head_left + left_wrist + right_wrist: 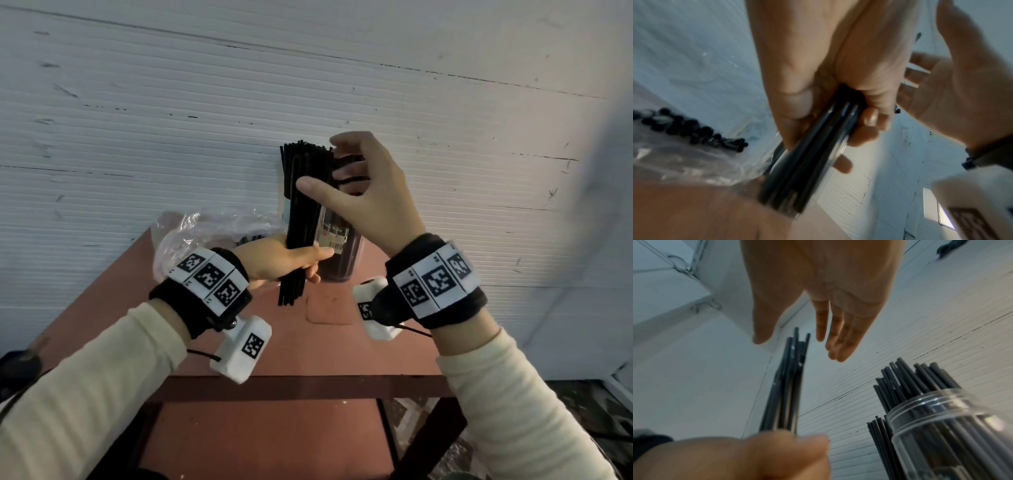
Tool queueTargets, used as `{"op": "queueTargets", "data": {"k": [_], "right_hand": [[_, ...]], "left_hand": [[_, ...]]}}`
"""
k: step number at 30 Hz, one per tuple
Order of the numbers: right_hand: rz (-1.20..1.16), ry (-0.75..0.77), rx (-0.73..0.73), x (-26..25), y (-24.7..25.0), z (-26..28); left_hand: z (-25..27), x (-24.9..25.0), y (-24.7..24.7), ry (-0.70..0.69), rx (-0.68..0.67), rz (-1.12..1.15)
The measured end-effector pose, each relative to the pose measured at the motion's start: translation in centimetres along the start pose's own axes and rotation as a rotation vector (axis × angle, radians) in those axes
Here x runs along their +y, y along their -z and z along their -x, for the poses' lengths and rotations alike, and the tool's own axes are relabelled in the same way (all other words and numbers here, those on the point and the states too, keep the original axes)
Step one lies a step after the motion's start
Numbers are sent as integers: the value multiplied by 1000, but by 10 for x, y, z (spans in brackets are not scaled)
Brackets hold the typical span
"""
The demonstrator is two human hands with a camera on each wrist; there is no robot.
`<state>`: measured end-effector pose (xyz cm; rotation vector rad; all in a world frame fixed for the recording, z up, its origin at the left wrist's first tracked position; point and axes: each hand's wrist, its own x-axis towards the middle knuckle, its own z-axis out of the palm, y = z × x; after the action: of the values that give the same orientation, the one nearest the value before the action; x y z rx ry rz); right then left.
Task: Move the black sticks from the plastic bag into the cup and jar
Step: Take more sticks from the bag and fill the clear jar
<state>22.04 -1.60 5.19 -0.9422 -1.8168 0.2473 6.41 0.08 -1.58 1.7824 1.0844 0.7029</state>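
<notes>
My left hand (308, 263) grips a bundle of black sticks (301, 212) near its lower end and holds it upright above the table. My right hand (318, 164) is open at the top of the bundle, thumb and fingers spread on either side of the stick tips (797, 337), holding nothing. Just right of the bundle stands a clear jar (342, 263) with many black sticks in it (906, 378). The crumpled plastic bag (185, 233) lies at the back left, with several sticks (690, 129) inside. A second lower cluster of sticks (877, 434) shows behind the jar; I cannot make out the cup.
The reddish-brown table (274, 342) is small, with a lower shelf (267, 438) under its front edge. A white ribbed wall (205, 102) stands right behind the jar and bag. Patterned floor (428, 428) shows at the lower right.
</notes>
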Motion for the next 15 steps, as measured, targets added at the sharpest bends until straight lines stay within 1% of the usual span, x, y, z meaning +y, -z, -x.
{"op": "queueTargets", "data": {"k": [1, 2, 4, 5, 6, 7, 9, 10, 11, 13, 14, 15], "right_hand": [[38, 0, -52, 1, 4, 2], [52, 8, -138, 2, 7, 3], [-6, -9, -367, 7, 7, 6], [-28, -34, -456, 10, 6, 8], [-24, -38, -495, 13, 4, 10], [-16, -20, -490, 17, 3, 10], [-20, 7, -421, 20, 6, 6], [-34, 10, -370, 19, 11, 1], [-58, 4, -304, 19, 18, -5], [-112, -25, -149, 19, 37, -24], [-140, -43, -76, 21, 47, -34], [-168, -60, -17, 22, 56, -45]], "left_hand": [[3, 7, 1, -24, -55, -35], [6, 13, 1, -44, -117, -81], [9, 21, -3, -94, -209, -113], [10, 24, -7, -119, -228, -106], [9, 25, -10, -138, -235, -107], [9, 25, -13, -150, -242, -112], [5, 24, -15, -156, -241, -99], [0, 23, -15, -154, -204, -71], [-5, 23, -15, -158, -125, -16], [-19, 24, -16, -192, 141, 112], [-27, 24, -16, -224, 290, 108], [-36, 25, -16, -256, 404, 74]]}}
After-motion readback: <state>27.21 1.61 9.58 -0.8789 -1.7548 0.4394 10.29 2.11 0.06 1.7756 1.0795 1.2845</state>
